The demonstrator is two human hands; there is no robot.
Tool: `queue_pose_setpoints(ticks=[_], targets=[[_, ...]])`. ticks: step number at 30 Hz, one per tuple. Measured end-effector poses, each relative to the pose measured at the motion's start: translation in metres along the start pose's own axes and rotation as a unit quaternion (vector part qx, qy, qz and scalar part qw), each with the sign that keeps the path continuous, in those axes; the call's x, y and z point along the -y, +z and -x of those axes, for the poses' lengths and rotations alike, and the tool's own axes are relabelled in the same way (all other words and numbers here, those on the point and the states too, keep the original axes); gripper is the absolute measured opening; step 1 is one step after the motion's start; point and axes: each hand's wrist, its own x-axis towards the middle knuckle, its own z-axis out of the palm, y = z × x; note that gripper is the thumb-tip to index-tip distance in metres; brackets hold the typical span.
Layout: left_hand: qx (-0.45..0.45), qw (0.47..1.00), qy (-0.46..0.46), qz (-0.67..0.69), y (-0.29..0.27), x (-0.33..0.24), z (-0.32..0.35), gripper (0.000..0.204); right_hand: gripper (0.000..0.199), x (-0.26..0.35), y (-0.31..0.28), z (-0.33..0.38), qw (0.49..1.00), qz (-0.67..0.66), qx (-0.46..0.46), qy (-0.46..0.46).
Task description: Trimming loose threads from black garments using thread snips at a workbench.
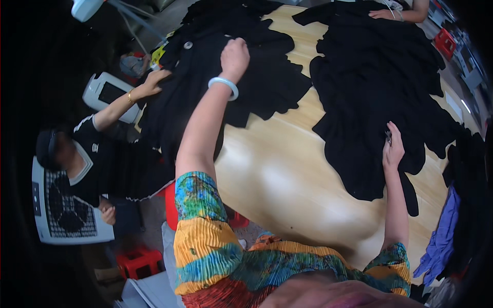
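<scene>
My left hand (pixel 235 59), with a pale bangle (pixel 224 88) at the wrist, reaches far over a black garment (pixel 267 77) on the table. Its fingers are closed, and their tips are hidden, so whether they pinch the cloth does not show. A round pale button-like disc (pixel 188 45) lies on the black cloth to its left. My right hand (pixel 394 151) rests over a second black garment (pixel 359 102) on the right. It is closed around a small dark metal tool (pixel 389 137) that looks like thread snips.
A light wood table (pixel 277 164) lies under the cloth. At the left a co-worker's hand (pixel 153 83) reaches to the left garment; another person's hand (pixel 382 14) rests at the far right. Purple cloth (pixel 439 236) hangs at the right edge. Red stools (pixel 138 263) stand lower left.
</scene>
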Motion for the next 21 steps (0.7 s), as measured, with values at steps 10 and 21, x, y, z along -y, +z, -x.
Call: queue_pose_setpoints(ticks=[10,21], targets=[[0.115,0.974,0.053,-0.188,0.136,0.027,-0.059,0.052,0.028,-0.001,0.011,0.001,1.000,-0.015,-0.013,0.017],[0.142,0.974,-0.174,-0.014,0.150,0.041,-0.084,0.032,0.019,-0.010,0.010,0.007,0.999,-0.025,-0.016,0.015]])
